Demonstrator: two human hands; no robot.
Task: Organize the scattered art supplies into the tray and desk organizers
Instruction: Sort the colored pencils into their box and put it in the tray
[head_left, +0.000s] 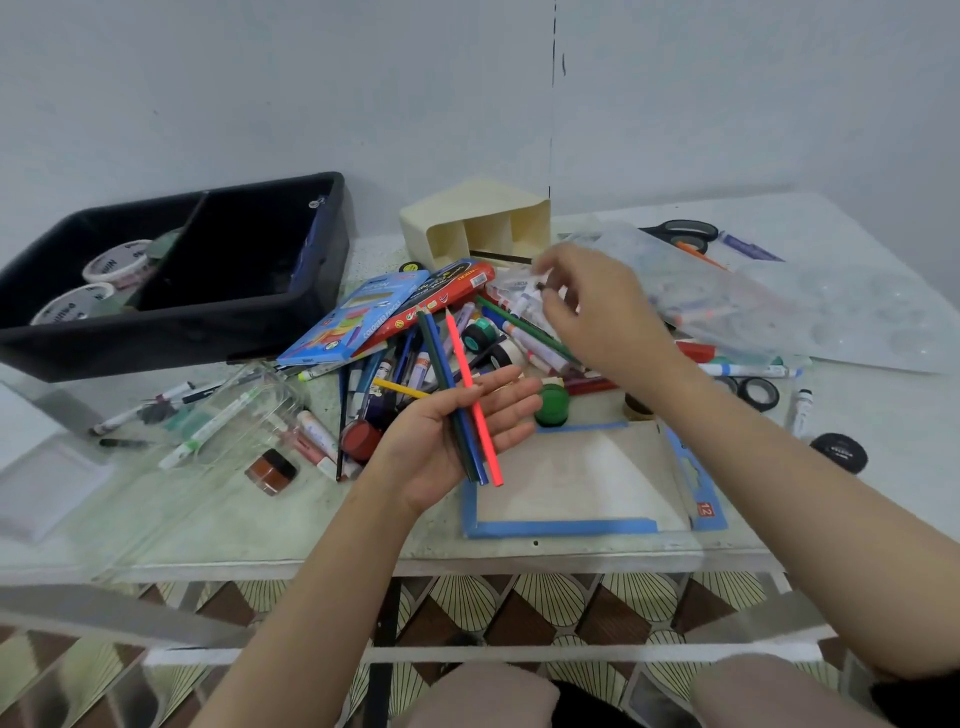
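The left hand (426, 441) is lying flat, palm up, cradling three pencils (465, 415), seemingly gathering a bundle; the right hand (597, 312) is reaching over the worktop (311, 519) pile (530, 343), its grip too blurred to tell.

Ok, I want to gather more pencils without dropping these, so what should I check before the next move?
1. Three pencils secured: not ok; they lie loose across the open palm of the left hand.
2. Right hand free: cannot tell; its grip is blurred above the pile.
3. Cream organizer upright: not ok; it lies on its side.
4. Black tray has room: ok; its right compartment looks mostly empty.
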